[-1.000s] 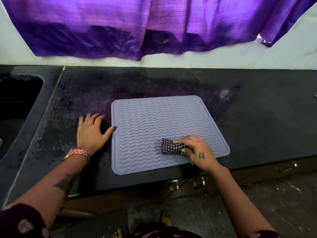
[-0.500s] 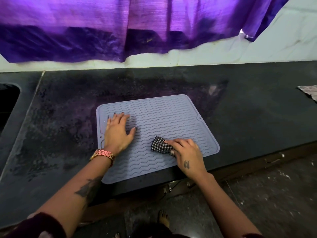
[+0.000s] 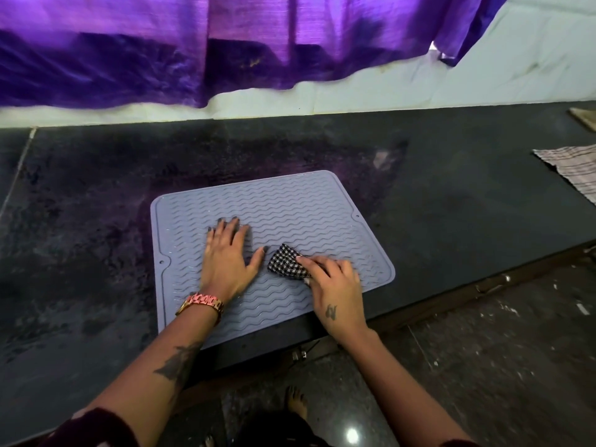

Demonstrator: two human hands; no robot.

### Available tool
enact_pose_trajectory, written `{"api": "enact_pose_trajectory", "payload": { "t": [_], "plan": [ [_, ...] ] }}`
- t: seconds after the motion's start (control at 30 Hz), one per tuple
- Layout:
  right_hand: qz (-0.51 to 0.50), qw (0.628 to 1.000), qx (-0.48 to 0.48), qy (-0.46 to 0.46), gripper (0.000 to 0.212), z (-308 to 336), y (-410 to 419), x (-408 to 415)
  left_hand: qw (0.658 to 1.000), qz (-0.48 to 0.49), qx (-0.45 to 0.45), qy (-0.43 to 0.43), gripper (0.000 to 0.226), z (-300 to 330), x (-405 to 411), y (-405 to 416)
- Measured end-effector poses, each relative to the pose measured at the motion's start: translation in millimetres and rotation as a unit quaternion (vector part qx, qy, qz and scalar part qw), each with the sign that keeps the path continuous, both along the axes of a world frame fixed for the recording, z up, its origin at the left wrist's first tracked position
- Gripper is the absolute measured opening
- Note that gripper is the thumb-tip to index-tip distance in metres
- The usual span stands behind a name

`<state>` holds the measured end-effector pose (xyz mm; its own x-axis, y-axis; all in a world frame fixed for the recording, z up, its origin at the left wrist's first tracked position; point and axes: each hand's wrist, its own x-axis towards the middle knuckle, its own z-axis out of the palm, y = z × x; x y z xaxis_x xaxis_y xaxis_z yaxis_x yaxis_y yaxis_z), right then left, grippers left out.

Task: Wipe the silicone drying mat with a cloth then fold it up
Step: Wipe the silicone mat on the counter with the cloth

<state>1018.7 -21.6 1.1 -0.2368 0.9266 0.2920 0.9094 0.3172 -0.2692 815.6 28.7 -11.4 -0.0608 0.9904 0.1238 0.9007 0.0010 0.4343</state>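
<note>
Right hand (image 3: pixel 335 285) pinches the cloth (image 3: pixel 285 262) near the mat's (image 3: pixel 290 201) right edge; flat left hand (image 3: pixel 227 258) pins the middle.

Grey wavy-ribbed silicone mat (image 3: pixel 290 201) flat on counter, bunched checked cloth (image 3: pixel 285 261) atop

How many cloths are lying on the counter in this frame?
2. A checkered cloth lies on the silicone drying mat, under the right hand. A striped cloth lies at the counter's far right, partly cut off by the frame edge.
</note>
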Motion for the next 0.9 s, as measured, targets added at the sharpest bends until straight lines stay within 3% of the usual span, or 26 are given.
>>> {"api": "enact_pose_trajectory", "payload": {
  "t": [0.17,0.5,0.63,0.9],
  "plan": [
    [0.004,0.999,0.042,-0.034,0.046,-5.3,11.5,15.2,1.000,-0.005,0.007,0.016,0.069,-4.5,-1.5,3.4],
    [-0.094,0.995,0.027,0.022,0.042,12.7,39.8,47.2,1.000,0.000,0.010,0.022,0.065,-3.2,-1.1,1.3],
    [-0.038,0.999,0.019,0.025,0.040,4.1,18.1,32.5,0.999,0.002,0.010,0.031,0.064,-4.2,-0.5,3.0],
    [-0.046,0.998,0.047,-0.007,0.045,-5.4,25.6,47.4,0.999,0.003,0.013,0.030,0.064,-3.5,-0.5,1.2]
  ]
}}
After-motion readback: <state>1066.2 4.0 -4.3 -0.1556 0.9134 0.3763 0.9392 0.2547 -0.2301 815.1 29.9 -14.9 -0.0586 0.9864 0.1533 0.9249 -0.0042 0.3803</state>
